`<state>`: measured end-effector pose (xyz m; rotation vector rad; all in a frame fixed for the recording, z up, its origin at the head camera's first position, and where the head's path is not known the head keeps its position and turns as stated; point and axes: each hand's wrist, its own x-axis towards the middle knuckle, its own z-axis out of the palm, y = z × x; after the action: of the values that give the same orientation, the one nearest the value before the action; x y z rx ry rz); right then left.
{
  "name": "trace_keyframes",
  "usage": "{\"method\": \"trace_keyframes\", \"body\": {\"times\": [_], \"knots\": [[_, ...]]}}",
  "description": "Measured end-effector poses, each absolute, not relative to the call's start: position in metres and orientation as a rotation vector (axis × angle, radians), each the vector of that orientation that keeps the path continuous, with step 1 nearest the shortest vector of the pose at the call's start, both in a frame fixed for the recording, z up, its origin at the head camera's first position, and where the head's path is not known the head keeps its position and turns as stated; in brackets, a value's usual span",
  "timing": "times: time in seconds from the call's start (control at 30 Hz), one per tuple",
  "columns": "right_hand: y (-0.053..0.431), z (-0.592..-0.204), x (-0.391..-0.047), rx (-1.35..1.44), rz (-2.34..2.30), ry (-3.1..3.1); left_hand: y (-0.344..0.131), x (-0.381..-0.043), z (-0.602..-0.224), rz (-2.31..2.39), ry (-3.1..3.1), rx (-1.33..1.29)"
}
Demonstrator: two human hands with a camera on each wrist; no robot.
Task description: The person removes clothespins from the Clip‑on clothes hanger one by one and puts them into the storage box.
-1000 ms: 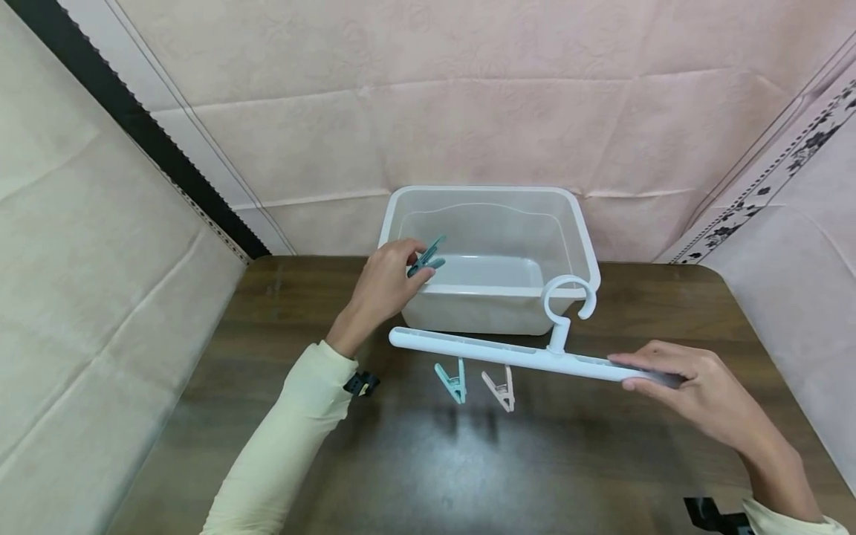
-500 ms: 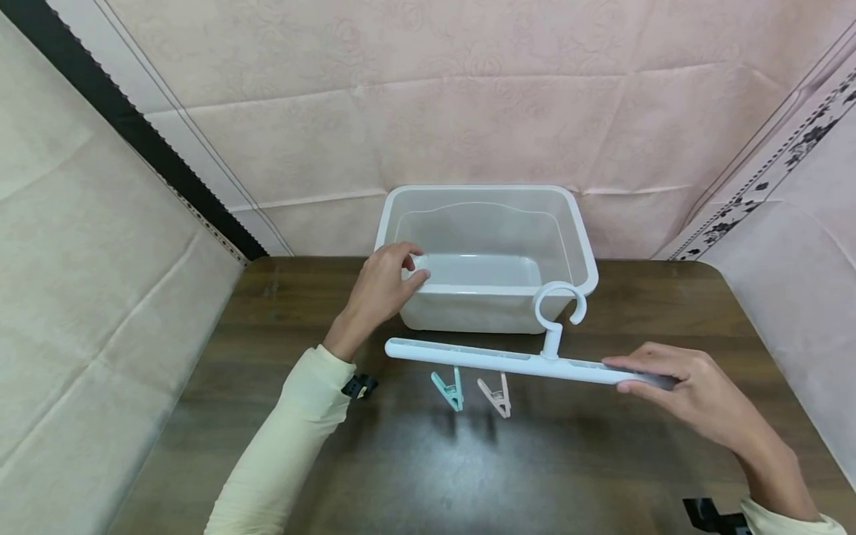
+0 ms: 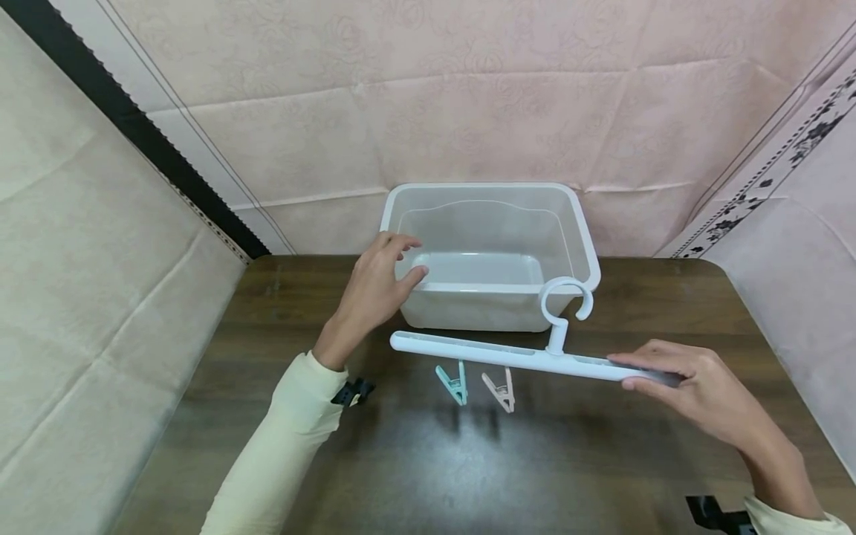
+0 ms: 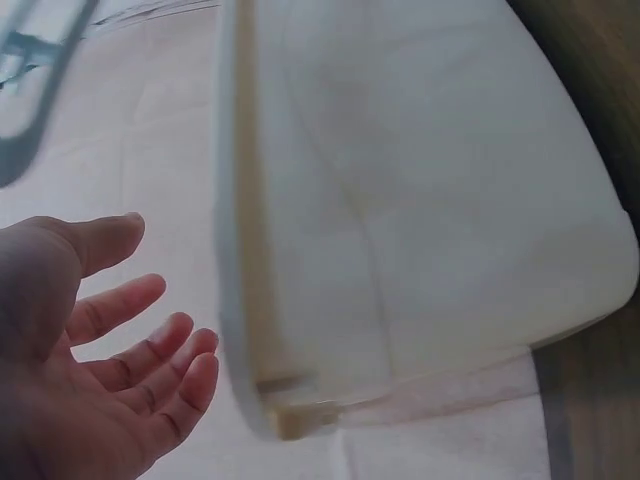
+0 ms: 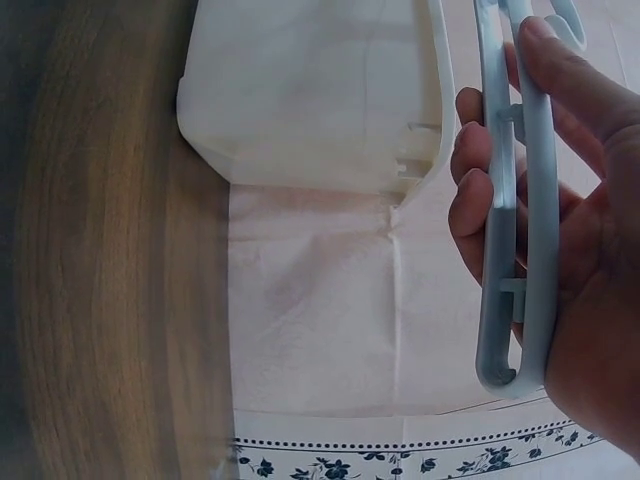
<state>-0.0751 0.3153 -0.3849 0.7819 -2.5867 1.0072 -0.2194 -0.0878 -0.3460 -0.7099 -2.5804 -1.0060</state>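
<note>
My right hand [image 3: 695,386] grips one end of a light blue plastic hanger [image 3: 495,357], held level above the table with its hook upward. Two clothespins dangle from its lower bar, a teal clothespin [image 3: 455,383] and a pale pink clothespin [image 3: 500,391]. In the right wrist view, fingers and thumb wrap round the hanger [image 5: 540,230]. My left hand [image 3: 374,286] is over the left front rim of a white plastic tub [image 3: 481,288], fingers apart and holding nothing. The left wrist view shows its loosely bent fingers beside the tub [image 4: 420,200].
A brown wooden table [image 3: 428,461] carries the tub near its back edge. Pale patterned cloth [image 3: 481,126] hangs behind the table, with more cloth at both sides.
A second teal clothespin in my left hand has left its fingers and is out of sight in the head view. The left hand's fingers have spread. The hanger has barely shifted.
</note>
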Motion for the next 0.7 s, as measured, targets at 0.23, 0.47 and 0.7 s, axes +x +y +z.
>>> {"method": "trace_keyframes", "body": {"times": [0.23, 0.47, 0.7], "knots": [[0.316, -0.382, -0.076, 0.745, 1.007, -2.612, -0.096, -0.202, -0.336, -1.047, -2.577, -0.741], [0.317, -0.380, -0.075, 0.749, 0.990, -2.627, -0.109, -0.179, -0.324, -1.089, -2.499, -0.711], [0.317, -0.379, -0.075, 0.747, 0.975, -2.600, -0.126, -0.151, -0.322, -1.186, -2.404, -0.728]]}}
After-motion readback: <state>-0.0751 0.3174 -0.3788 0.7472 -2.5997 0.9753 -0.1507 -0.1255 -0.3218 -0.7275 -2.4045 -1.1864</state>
